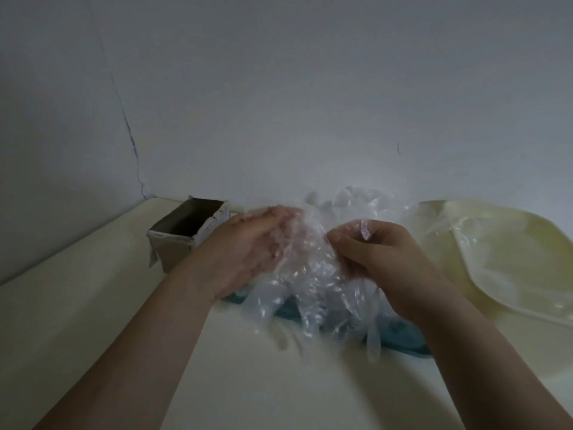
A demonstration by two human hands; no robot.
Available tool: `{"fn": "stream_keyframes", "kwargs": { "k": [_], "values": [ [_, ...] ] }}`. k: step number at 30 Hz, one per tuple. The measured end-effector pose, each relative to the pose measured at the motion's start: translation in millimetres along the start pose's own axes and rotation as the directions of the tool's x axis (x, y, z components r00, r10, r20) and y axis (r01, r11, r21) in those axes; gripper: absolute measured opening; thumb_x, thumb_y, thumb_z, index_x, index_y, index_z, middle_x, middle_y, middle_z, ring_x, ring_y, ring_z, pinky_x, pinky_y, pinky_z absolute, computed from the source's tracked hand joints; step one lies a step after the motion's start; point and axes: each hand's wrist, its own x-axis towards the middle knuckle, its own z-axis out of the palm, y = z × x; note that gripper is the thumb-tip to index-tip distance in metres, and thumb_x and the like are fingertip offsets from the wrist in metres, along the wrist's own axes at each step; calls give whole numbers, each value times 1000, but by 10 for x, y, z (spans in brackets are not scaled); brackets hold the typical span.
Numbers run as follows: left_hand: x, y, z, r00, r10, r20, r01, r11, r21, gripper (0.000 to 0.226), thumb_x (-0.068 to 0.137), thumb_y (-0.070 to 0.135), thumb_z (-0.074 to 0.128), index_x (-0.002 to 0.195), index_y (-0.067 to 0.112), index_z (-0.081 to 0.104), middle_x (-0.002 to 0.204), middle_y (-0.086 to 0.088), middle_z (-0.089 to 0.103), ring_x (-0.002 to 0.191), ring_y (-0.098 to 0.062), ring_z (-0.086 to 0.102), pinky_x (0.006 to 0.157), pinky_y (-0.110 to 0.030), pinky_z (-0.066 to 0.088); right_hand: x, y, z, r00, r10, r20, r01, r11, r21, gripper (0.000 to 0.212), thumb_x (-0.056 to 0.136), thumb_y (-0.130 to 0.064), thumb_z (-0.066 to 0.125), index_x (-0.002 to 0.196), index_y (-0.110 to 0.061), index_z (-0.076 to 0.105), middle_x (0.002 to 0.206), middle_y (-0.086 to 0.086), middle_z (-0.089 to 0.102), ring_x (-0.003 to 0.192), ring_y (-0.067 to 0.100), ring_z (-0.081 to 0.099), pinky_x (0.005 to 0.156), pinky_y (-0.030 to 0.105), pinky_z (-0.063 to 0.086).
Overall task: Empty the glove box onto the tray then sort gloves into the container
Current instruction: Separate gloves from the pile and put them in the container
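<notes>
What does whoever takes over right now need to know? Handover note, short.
Left hand: fingers in the crumpled clear plastic gloves; grip too blurred to tell.
Right hand: pinches a fold of the same pile.
The gloves lie heaped on the flat teal tray, some hanging over its near edge onto the cream table.
The open grey cardboard glove box stands left of the tray; what shows of its inside looks empty.
The pale yellow plastic container sits to the right.
Done: emptying, apparently. Left: sorting gloves into the container.
</notes>
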Motion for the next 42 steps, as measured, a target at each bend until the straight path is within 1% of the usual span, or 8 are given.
{"fn": "stream_keyframes", "kwargs": {
  "k": [3, 9, 13, 18, 22, 29, 34, 42],
  "values": [
    [67, 67, -123, 989, 68, -130, -82, 991, -109, 27, 105, 27, 52, 111, 9, 72, 113, -16, 77, 88, -27, 75, 71, -37, 61, 7, 47, -51, 997, -33, 64, 49, 962, -268, 13, 95, -11, 71, 86, -5, 77, 70, 17, 71, 60, 20, 62, 65, 39, 59],
    [190, 89, -298, 919, 94, -382, -179, 965, -193, 23, 96, 29, 73, 113, 16, 77, 110, -12, 79, 95, -26, 78, 79, -37, 60, -39, -35, -58, 969, -28, 244, 158, 832, -532, 16, 96, -20, 71, 81, -17, 76, 70, 3, 72, 61, 21, 67, 67, 37, 61],
    [98, 132, -160, 993, -45, -105, 11, 953, -303, 35, 110, 34, 49, 138, 21, 63, 134, -13, 68, 112, -33, 71, 89, -44, 58, -165, -142, 16, 899, -237, 369, 323, 927, -191, 12, 94, -13, 73, 82, -14, 77, 77, 0, 72, 77, 15, 67, 77, 35, 56],
    [-130, 144, 119, 988, -54, 143, 76, 986, -152, 35, 103, 34, 62, 132, 17, 71, 132, -13, 71, 123, -36, 67, 108, -50, 51, -245, -152, 101, 870, -207, 447, 264, 962, -68, 12, 96, -10, 68, 103, -7, 78, 100, 8, 79, 99, 25, 74, 96, 40, 58],
    [-190, 115, 283, 989, -11, 149, 33, 988, -150, 33, 102, 27, 59, 129, 12, 73, 131, -14, 71, 120, -35, 68, 106, -49, 49, -268, -195, 9, 953, -112, 280, 158, 977, -145, 13, 98, -14, 69, 106, -9, 78, 100, 18, 77, 99, 41, 71, 94, 57, 57],
    [-33, 112, 604, 998, 56, 30, -55, 998, -28, 10, 95, 14, 71, 102, 13, 78, 100, -9, 77, 83, -16, 75, 73, -28, 60, -322, -657, -704, 993, -102, 56, 113, 962, -250, 14, 100, -20, 66, 100, -9, 74, 86, 13, 78, 56, 26, 66, 52, 35, 55],
    [-41, 332, 972, 984, 158, 76, -164, 983, 85, 22, 98, 9, 64, 116, -2, 73, 117, -20, 75, 102, -34, 76, 84, -43, 64, -332, -793, -1530, 979, -120, -167, 33, 894, -447, 13, 98, -26, 69, 102, -14, 74, 79, 5, 78, 41, 13, 44, 46, 26, 35],
    [-136, 844, 1425, 917, 232, 324, -234, 972, -33, 21, 88, 17, 60, 103, 9, 72, 120, -18, 75, 107, -34, 74, 85, -43, 63, -75, -427, -2229, 932, -16, -363, -208, 795, -570, 12, 95, -16, 68, 89, -6, 73, 75, 14, 76, 50, 23, 65, 45, 30, 55]
  ]
}}
